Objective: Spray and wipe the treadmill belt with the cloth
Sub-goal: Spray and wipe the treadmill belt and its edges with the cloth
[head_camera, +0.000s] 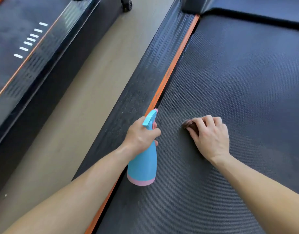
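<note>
The dark textured treadmill belt [238,78] fills the right half of the view. My left hand [140,134] grips the neck of a blue spray bottle [143,164] with a pink base, its nozzle pointing up the belt along the left edge. My right hand [211,137] lies on the belt with fingers curled over a small brown cloth [187,124]; only a bunched end of the cloth shows past my fingers.
An orange strip [177,56] and a ribbed black side rail [145,78] run along the belt's left edge. A beige floor lane [74,102] separates this treadmill from a second treadmill [18,48] at the left. The black motor cover [246,7] closes the belt's far end.
</note>
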{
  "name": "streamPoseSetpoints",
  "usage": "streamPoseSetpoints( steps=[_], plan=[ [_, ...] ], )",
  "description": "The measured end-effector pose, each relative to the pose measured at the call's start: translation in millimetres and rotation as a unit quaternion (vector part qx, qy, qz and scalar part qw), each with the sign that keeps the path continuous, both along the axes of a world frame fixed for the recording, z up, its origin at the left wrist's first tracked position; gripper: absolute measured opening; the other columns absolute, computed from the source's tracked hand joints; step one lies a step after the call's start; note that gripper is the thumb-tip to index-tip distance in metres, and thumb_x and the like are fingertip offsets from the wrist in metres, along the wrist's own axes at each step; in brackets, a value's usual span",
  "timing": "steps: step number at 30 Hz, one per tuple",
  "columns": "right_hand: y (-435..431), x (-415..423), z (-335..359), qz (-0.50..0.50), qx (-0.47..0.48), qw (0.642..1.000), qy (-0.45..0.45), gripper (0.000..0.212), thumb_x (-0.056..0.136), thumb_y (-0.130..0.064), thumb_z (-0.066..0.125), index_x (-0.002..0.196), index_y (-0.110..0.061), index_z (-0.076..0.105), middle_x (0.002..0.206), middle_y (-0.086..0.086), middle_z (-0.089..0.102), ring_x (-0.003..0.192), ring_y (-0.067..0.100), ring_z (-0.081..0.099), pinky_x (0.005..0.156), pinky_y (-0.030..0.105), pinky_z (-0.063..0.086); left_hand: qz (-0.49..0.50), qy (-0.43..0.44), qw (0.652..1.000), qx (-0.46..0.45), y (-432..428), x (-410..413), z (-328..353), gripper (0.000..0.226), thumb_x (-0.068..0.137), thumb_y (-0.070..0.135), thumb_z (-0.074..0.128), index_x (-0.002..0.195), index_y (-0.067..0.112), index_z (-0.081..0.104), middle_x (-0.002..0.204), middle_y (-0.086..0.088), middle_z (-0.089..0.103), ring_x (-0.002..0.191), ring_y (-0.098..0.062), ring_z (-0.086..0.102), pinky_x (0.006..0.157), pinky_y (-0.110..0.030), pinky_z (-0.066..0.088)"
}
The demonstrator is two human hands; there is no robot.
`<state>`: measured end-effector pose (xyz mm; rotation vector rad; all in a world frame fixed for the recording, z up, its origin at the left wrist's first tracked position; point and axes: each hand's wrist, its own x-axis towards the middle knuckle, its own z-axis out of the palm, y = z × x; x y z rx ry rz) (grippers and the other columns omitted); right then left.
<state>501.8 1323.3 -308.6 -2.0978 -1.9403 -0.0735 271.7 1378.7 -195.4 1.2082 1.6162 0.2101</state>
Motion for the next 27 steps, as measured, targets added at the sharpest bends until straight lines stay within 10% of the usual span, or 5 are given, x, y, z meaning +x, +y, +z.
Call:
streamPoseSetpoints(
  steps=[11,18,27],
  plan=[
    [148,-49,16,-0.09,-0.084,0.991,0.043,0.039,0.098,-0.052,0.053,0.118,-0.018,0.056,0.122,0.013,0.056,0.113,0.039,0.048,0.083,0.05,0.043,0.053,-0.12,0.991,0.031,22,-17,-1,0.033,0.085,0.011,0.068,0.1,0.04,0.066,0.096,0.004,0.07,0.063,-0.019,0.071,0.074,-0.043,0.066],
    [67,-61,3,0.154,-0.016,0.987,-0.038,0.034,0.091,-0.049,0.066,0.1,-0.017,0.061,0.098,0.011,0.058,0.089,0.036,0.052,0.065,0.044,0.045,0.053,-0.133,0.989,0.034,28,-24,2,0.046,0.075,0.017,0.065,0.107,0.05,0.065,0.1,0.0,0.07,0.064,-0.016,0.071,0.079,-0.048,0.066],
    [114,-62,11,-0.013,-0.012,1.0,-0.021,0.033,0.091,-0.048,0.064,0.101,-0.016,0.06,0.101,0.013,0.058,0.093,0.038,0.053,0.065,0.044,0.044,0.06,-0.134,0.989,0.026,25,-29,-7,0.049,0.08,0.016,0.067,0.116,0.049,0.064,0.107,-0.002,0.07,0.071,-0.016,0.072,0.081,-0.05,0.065]
  ],
)
